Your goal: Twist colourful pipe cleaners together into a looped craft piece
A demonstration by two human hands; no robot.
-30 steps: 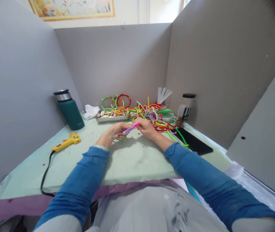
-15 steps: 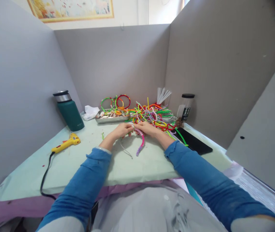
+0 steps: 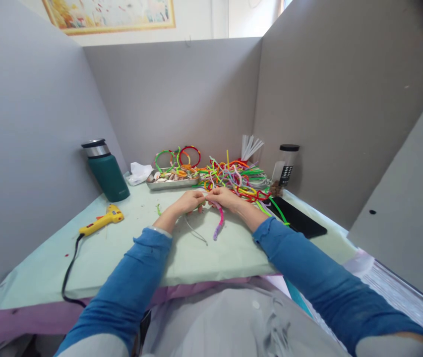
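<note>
My left hand [image 3: 187, 202] and my right hand [image 3: 223, 198] meet fingertip to fingertip over the pale green table top [image 3: 129, 248]. Between them they pinch the upper end of a pink and purple pipe cleaner [image 3: 218, 224], which hangs down and curves toward me. A thin grey wire [image 3: 195, 231] trails from under my left hand onto the table. Just behind my hands lies a pile of colourful pipe cleaners [image 3: 235, 179].
A metal tray [image 3: 170, 182] with small pieces and bent rings stands at the back. A green flask [image 3: 105, 170] and a yellow glue gun [image 3: 101, 220] with its black cord sit at left. A dark jar [image 3: 284, 167] and a black flat object [image 3: 296, 217] are at right. Grey partitions enclose the table.
A second ago the pink and purple pipe cleaner was held level between my hands; it now hangs down from my fingertips, and a thin grey wire shows beneath my left hand.
</note>
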